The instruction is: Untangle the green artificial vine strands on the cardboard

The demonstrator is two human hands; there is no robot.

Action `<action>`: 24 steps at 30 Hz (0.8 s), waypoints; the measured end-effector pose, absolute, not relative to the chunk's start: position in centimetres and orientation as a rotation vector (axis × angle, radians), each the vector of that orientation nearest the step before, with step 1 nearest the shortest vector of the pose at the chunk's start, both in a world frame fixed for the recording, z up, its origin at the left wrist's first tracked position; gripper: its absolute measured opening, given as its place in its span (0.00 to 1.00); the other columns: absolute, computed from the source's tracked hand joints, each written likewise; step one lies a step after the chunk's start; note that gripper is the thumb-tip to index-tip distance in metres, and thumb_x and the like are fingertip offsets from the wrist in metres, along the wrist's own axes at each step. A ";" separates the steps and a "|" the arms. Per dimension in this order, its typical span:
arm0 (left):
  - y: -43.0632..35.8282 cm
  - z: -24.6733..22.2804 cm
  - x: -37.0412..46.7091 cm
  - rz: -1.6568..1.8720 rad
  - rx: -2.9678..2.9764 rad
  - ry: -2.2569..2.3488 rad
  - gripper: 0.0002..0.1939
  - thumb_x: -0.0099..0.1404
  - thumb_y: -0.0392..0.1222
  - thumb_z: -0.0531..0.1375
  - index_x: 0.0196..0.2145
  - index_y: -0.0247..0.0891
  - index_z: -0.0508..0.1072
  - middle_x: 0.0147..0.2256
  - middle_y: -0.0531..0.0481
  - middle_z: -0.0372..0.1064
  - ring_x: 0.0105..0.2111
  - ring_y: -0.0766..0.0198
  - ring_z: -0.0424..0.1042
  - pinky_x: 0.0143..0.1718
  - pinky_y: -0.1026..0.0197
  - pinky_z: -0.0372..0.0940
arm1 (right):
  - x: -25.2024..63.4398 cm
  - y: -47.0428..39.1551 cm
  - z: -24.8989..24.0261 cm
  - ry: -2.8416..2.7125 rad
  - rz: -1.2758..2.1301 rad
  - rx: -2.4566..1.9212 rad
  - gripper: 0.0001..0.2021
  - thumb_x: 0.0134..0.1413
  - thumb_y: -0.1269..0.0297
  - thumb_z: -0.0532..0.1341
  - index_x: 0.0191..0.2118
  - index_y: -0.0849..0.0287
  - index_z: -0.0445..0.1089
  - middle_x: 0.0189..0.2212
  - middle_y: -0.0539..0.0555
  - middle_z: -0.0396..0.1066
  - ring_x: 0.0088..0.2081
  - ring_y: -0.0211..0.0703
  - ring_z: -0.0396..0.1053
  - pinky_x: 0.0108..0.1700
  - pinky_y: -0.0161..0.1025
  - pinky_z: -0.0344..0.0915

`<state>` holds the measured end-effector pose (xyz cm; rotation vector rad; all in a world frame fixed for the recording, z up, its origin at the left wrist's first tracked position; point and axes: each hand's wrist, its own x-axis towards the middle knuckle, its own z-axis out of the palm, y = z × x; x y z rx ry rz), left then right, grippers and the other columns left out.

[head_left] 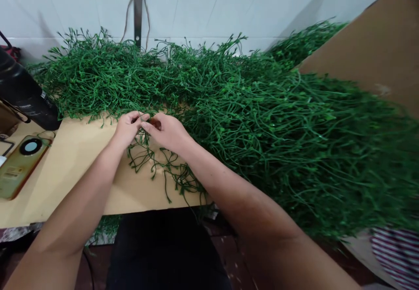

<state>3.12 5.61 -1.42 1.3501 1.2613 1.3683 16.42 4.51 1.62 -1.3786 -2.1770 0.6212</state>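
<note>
Green stems (142,139) are pinched by left hand (127,127) and right hand (169,132), seemingly for precision, with foliage (238,102) heaped handily beyond

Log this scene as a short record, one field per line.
Left hand: fingertips pinched on a thin green stem
Right hand: fingertips pinched at the same stem, close beside the left hand
Surface: tan board
Below the hands: loose green sprigs on the board
Beyond and right: large heap of green plants
Far left: black bottle; phone, back side up
Behind: pale wall with a metal strip
</note>
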 end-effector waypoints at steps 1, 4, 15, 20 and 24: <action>5.6 -1.4 3.0 1.365 1.368 1.263 0.16 0.48 0.51 0.63 0.20 0.35 0.66 0.21 0.55 0.61 0.25 0.69 0.58 0.29 0.66 0.57 | 16.5 4.8 1.5 -2.165 0.623 -1.351 0.12 0.54 0.59 0.56 0.24 0.59 0.58 0.21 0.48 0.59 0.24 0.33 0.52 0.28 0.34 0.48; 5.5 -1.3 2.6 1.371 1.413 1.269 0.15 0.50 0.51 0.62 0.21 0.35 0.67 0.21 0.55 0.60 0.25 0.69 0.58 0.29 0.66 0.56 | 16.7 5.1 1.0 -2.181 0.590 -1.231 0.12 0.55 0.65 0.52 0.22 0.58 0.53 0.19 0.47 0.54 0.23 0.33 0.49 0.28 0.34 0.46; 6.5 -1.8 3.1 1.356 1.321 1.552 0.15 0.59 0.40 0.55 0.17 0.37 0.58 0.15 0.58 0.47 0.19 0.71 0.47 0.23 0.65 0.46 | 16.8 2.5 1.8 -2.428 0.336 -1.190 0.07 0.57 0.68 0.47 0.29 0.59 0.57 0.26 0.53 0.62 0.27 0.39 0.55 0.31 0.36 0.46; 6.2 -1.5 4.6 1.250 1.406 1.676 0.18 0.59 0.39 0.55 0.15 0.37 0.56 0.14 0.59 0.45 0.19 0.71 0.47 0.24 0.64 0.45 | 18.3 2.6 1.6 -2.446 0.301 -1.143 0.07 0.55 0.68 0.47 0.26 0.58 0.54 0.23 0.51 0.58 0.25 0.37 0.52 0.29 0.36 0.45; 6.9 -1.9 3.5 1.261 1.395 1.722 0.18 0.61 0.41 0.55 0.16 0.38 0.56 0.15 0.58 0.47 0.20 0.70 0.49 0.25 0.64 0.46 | 19.1 1.0 2.2 -2.499 0.386 -0.987 0.09 0.55 0.69 0.48 0.24 0.58 0.52 0.20 0.50 0.56 0.24 0.36 0.52 0.29 0.35 0.47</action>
